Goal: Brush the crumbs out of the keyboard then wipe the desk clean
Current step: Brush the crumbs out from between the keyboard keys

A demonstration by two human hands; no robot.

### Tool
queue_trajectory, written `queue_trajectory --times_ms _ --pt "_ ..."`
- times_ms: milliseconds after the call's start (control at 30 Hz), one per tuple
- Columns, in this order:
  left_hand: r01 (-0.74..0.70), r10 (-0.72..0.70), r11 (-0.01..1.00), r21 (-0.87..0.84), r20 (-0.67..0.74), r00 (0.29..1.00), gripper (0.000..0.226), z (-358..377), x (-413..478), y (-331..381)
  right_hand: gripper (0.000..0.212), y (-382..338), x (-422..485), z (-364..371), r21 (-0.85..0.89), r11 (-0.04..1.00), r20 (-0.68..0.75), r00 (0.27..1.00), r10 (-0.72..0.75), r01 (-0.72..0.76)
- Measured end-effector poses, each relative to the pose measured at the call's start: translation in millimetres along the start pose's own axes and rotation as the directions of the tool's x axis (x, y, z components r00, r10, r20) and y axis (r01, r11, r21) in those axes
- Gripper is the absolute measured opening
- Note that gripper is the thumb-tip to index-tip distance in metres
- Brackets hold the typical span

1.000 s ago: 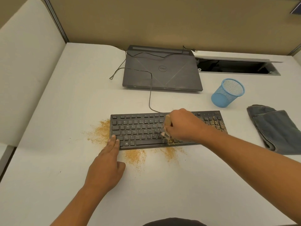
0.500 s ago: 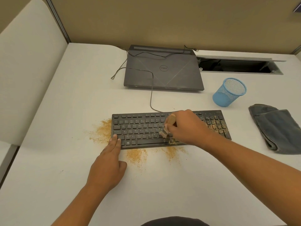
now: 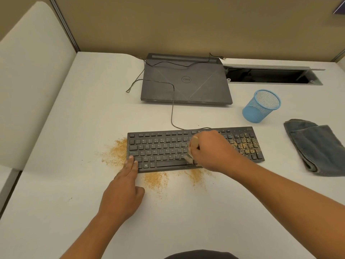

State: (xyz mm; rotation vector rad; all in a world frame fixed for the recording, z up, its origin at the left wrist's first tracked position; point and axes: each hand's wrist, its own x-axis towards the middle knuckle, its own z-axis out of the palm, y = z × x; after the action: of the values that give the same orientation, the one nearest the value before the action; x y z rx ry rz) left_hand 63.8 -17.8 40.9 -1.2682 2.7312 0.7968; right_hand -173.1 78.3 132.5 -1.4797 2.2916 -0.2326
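A black keyboard [image 3: 162,148] lies across the middle of the white desk [image 3: 186,221]. My right hand [image 3: 214,150] grips a small wooden-handled brush [image 3: 192,149], its bristles down on the keys near the space bar's right end. Brown crumbs [image 3: 244,144] still cover the number pad at the keyboard's right. My left hand [image 3: 125,189] lies flat, fingers straight, pressing the keyboard's front left corner. Crumb piles sit on the desk left of the keyboard [image 3: 116,152] and along its front edge [image 3: 155,179].
A folded grey-blue cloth [image 3: 317,146] lies at the right edge. A blue mesh cup [image 3: 261,106] stands behind the keyboard's right end. A closed dark laptop [image 3: 184,81] with the keyboard cable over it sits at the back, beside an open cable slot [image 3: 270,75].
The brush in my right hand has swept a little down and toward the keyboard's front edge. My left hand stays on the corner.
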Motion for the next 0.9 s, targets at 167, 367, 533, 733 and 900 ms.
queue_trajectory --times_ms 167,367,533,733,900 --pt "0.001 -0.001 1.000 0.002 0.009 1.000 0.072 0.5 0.3 -0.5 0.035 -6.5 5.1 6.6 -0.040 0.999 0.038 0.999 -0.025 0.026" --pt "0.004 -0.004 1.000 -0.008 0.011 1.000 0.073 0.6 0.7 -1.1 0.028 -4.9 9.3 6.9 0.009 1.000 -0.022 1.000 0.012 -0.012" --pt "0.003 -0.003 1.000 -0.011 0.013 1.000 0.072 0.2 0.0 -0.5 0.029 -3.2 12.6 4.5 0.112 0.992 -0.072 0.996 0.060 -0.052" --pt "0.006 -0.006 1.000 -0.008 0.017 1.000 0.072 -1.6 0.2 0.6 0.028 -12.1 15.3 1.6 0.048 0.999 -0.063 0.998 0.018 -0.015" --pt "0.004 -0.004 1.000 -0.005 0.022 1.000 0.072 -1.4 0.1 -0.1 0.026 -20.7 11.7 16.9 0.093 0.996 0.038 0.999 -0.020 0.016"
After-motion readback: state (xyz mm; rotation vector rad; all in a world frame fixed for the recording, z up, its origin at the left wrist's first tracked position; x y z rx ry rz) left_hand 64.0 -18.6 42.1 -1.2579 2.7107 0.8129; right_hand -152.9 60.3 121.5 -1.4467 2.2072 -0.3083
